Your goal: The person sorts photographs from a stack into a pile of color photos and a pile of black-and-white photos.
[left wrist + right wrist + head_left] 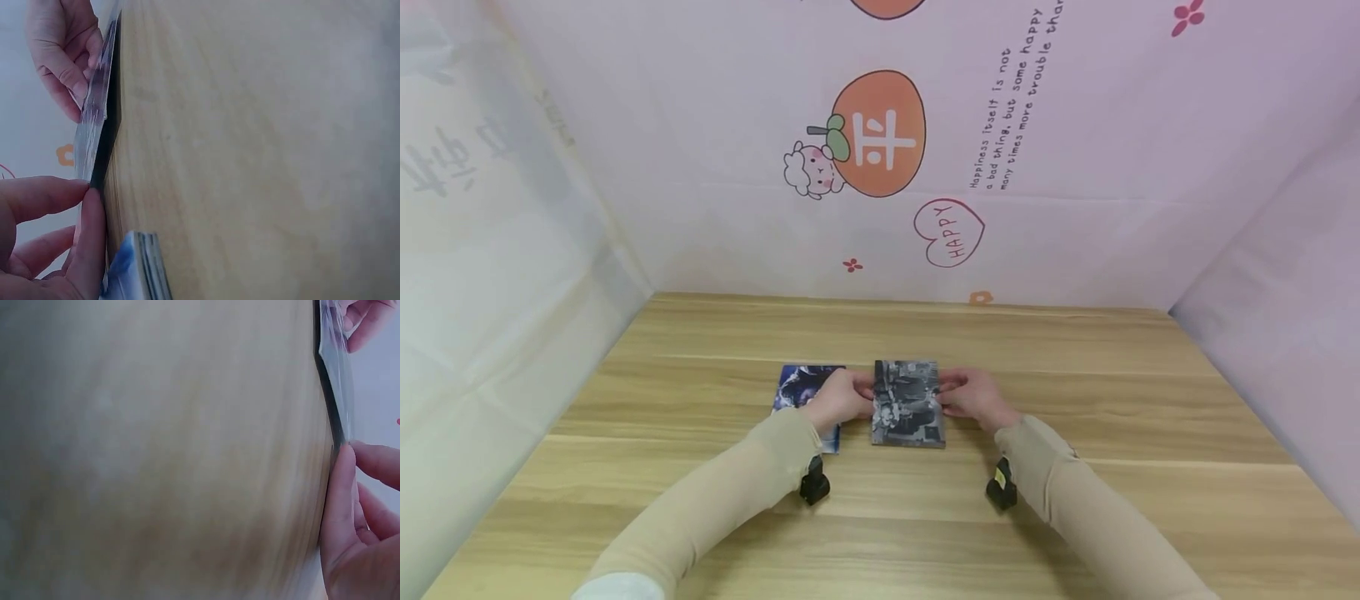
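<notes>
Spanning the lower frame, the wood-grain desk is serving as work surface. Just below and right of frame centre, the black-and-white printed piece is facing picture-up; whether it is touching the desk, I cannot tell. Left of it, the blue printed piece is lying partly hidden behind the left hand. This and the right hand are pinching opposite edges, each grip clamping, presumably for even support.

Grey picture glossy; tabletop smooth, wood-grained; sleeves matt cloth.
</notes>
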The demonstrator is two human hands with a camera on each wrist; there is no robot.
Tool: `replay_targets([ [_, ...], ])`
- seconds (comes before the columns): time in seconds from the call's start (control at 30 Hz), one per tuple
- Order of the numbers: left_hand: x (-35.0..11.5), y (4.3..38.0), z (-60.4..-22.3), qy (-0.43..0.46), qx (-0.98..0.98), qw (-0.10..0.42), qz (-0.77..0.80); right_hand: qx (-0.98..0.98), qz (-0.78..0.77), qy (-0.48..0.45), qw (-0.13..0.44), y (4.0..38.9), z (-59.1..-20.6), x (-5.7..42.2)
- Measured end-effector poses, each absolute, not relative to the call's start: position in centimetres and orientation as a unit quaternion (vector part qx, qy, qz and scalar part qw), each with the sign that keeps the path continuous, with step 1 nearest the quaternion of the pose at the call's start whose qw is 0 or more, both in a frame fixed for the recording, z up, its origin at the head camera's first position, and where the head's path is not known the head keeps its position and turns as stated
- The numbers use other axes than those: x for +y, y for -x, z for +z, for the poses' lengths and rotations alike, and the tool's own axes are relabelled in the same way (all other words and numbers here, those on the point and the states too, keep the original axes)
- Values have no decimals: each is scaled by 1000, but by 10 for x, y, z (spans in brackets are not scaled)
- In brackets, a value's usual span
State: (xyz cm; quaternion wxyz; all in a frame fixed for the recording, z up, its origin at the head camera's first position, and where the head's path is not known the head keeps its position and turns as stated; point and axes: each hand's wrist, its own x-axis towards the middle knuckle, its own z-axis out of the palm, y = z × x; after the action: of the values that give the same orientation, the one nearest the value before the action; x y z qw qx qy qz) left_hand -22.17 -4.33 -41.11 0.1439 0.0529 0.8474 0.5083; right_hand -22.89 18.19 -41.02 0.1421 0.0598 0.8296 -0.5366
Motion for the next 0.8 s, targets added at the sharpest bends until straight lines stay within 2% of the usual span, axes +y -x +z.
replay_targets([
  [0.23, -41, 220, -406, -79, 876, 119, 461, 862, -490, -41, 125, 229, -409, 181],
  [0.57, -41, 218, -406, -95, 881, 121, 446, 909, -405, 2, 97, 230, -409, 179],
  [0.8, -41, 217, -406, -94, 881, 123, 446, 912, -399, 5, 94, 229, -408, 177],
])
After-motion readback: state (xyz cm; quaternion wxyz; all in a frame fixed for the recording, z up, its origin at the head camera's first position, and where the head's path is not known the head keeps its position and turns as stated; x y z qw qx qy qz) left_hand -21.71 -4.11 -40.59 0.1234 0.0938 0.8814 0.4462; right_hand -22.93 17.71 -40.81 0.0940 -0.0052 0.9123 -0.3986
